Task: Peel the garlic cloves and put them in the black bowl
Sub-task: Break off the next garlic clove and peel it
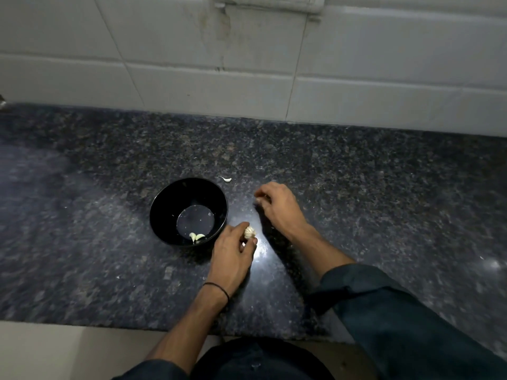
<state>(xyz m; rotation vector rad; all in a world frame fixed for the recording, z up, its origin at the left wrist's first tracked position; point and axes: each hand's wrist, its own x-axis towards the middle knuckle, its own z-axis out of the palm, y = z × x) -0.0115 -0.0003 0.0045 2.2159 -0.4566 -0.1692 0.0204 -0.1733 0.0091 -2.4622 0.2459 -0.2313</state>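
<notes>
Garlic bulb [249, 232] sits in the left hand [233, 252], pinched between thumb and fingertips just off the table [384, 187], right beside the black bowl [164, 204] at its 4 o'clock rim. Left hand is clamped on the bulb; a thin black band [218, 287] circles that wrist. Black bowl stands upright on the dark speckled granite, roughly mid-frame; two peeled cloves [196, 237] lie together on the inner wall at the bowl's 6 o'clock, and the rest of the base shows only small flecks. Right hand [277, 207] hovers at the bowl's 3 o'clock, well clear of the rim, fingers curled together around something small and pale at the fingertips; motion blur there, so cannot tell whether that is a clove or skin. A loose garlic clove [226, 179] lies alone on the table at the bowl's 1 o'clock, just beyond the rim, not touching it, between the bowl and the tiled wall [247, 64]. Right forearm comes in from 4 o'clock in a dark rolled sleeve [397, 311]. Bright glare spot on the granite between the two wrists. A few tiny white flecks scattered on the table near the hands.
</notes>
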